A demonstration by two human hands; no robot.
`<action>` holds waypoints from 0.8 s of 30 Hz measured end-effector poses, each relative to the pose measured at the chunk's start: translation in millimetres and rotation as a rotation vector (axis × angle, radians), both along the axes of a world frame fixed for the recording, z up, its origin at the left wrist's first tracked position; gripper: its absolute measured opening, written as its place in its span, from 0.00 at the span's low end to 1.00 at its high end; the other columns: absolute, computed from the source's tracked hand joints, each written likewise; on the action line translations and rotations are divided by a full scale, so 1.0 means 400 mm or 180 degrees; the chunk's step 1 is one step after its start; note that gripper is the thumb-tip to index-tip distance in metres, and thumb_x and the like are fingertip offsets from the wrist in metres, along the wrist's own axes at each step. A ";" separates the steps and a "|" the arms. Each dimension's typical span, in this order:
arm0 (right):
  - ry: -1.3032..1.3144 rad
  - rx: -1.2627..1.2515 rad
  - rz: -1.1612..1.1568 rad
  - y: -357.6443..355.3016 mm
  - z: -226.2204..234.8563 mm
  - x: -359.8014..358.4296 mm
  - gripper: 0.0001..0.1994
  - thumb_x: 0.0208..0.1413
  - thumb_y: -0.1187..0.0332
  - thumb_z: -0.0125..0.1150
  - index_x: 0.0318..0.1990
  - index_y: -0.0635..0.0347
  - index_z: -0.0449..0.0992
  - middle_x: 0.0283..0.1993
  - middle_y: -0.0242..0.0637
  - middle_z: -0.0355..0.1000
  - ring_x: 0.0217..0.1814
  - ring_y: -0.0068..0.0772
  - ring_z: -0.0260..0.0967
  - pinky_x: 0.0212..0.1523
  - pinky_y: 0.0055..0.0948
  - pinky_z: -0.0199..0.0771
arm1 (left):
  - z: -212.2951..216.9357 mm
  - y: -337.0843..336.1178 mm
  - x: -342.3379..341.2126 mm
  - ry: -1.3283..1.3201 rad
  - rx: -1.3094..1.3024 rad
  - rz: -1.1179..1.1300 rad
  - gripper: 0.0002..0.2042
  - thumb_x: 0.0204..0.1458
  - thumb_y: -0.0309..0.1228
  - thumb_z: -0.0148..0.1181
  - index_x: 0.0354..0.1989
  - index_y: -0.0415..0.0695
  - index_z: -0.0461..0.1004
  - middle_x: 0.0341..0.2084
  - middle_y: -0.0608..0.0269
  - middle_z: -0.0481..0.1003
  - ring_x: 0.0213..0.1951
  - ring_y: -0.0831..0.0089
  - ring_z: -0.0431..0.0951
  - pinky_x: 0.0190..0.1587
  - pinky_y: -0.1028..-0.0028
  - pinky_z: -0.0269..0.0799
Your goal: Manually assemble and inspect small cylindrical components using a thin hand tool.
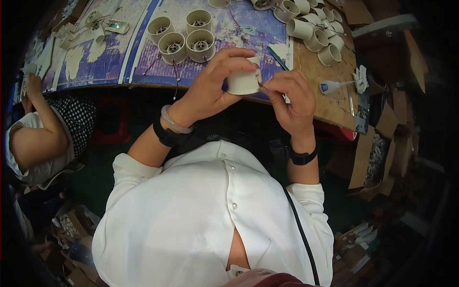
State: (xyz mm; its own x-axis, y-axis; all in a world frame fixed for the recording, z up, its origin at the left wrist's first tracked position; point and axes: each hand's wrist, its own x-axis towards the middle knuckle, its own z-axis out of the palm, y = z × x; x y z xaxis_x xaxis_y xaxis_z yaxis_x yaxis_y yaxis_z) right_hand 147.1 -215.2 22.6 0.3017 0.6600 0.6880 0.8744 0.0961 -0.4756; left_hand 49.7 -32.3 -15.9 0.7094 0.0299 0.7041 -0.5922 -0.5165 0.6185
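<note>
A cream plastic cup-shaped housing (pixel 242 83) is tilted on its side at the table's near edge. My left hand (pixel 210 81) is wrapped round it, fingers over the top and thumb below. At the housing's right side, my right hand (pixel 292 95) is closed in a pinch on what looks like a thin dark wire (pixel 261 85). A small white piece shows under the right fingers, too covered to name. Beyond my left hand stand several similar housings (pixel 173 47), open side up, with round metal and dark parts inside and wires trailing out.
Many more cream housings (pixel 315 39) lie heaped at the far right. A green stick-like tool (pixel 276 57) and a clear bottle with a blue label (pixel 329 87) lie on the table (pixel 315 103). At left, another person's arm (pixel 40 103) reaches the table. Cardboard boxes (pixel 377 153) stand at right.
</note>
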 end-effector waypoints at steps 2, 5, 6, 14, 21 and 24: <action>0.0039 -0.0006 0.0011 -0.003 -0.006 -0.006 0.08 0.45 0.81 0.68 0.33 0.61 0.77 0.32 0.37 0.73 0.33 0.35 0.69 0.33 0.28 0.68 | -0.017 0.001 -0.001 0.0160 -0.0245 -0.0020 0.27 0.46 0.22 0.65 0.56 0.48 0.65 0.56 0.54 0.67 0.55 0.59 0.71 0.53 0.67 0.71; 0.0114 -0.0015 0.0029 -0.006 -0.015 -0.020 0.10 0.43 0.81 0.70 0.34 0.60 0.78 0.33 0.36 0.74 0.32 0.34 0.70 0.32 0.28 0.69 | -0.030 -0.002 -0.004 0.0475 -0.0735 -0.0063 0.27 0.47 0.22 0.64 0.57 0.46 0.63 0.56 0.56 0.67 0.55 0.62 0.71 0.53 0.70 0.71; 0.0005 0.0040 -0.0083 -0.005 -0.017 -0.026 0.10 0.43 0.81 0.70 0.34 0.60 0.78 0.33 0.36 0.74 0.32 0.34 0.71 0.32 0.28 0.69 | -0.024 -0.005 -0.005 0.0521 -0.0771 -0.0056 0.27 0.47 0.22 0.64 0.57 0.45 0.62 0.57 0.56 0.67 0.55 0.63 0.71 0.53 0.70 0.70; -0.0613 0.0334 -0.0413 0.014 -0.016 -0.034 0.10 0.42 0.81 0.71 0.33 0.60 0.79 0.34 0.36 0.77 0.33 0.35 0.73 0.33 0.27 0.73 | -0.031 -0.010 -0.003 0.0589 -0.0848 -0.0182 0.28 0.48 0.21 0.62 0.59 0.43 0.59 0.59 0.57 0.64 0.56 0.67 0.69 0.54 0.72 0.70; -0.1015 0.0309 -0.0506 0.002 -0.025 -0.038 0.10 0.42 0.81 0.70 0.33 0.59 0.78 0.37 0.36 0.78 0.35 0.36 0.74 0.35 0.29 0.75 | -0.016 -0.032 -0.011 0.0851 -0.1396 -0.0453 0.27 0.50 0.21 0.60 0.59 0.42 0.57 0.59 0.58 0.62 0.56 0.72 0.68 0.52 0.72 0.72; -0.1467 0.0236 -0.0453 -0.010 -0.033 -0.036 0.09 0.42 0.79 0.70 0.32 0.60 0.78 0.37 0.36 0.78 0.36 0.36 0.74 0.37 0.29 0.75 | -0.005 -0.028 -0.021 0.1555 -0.3018 -0.1391 0.26 0.49 0.19 0.62 0.54 0.45 0.56 0.61 0.48 0.62 0.59 0.65 0.66 0.61 0.67 0.63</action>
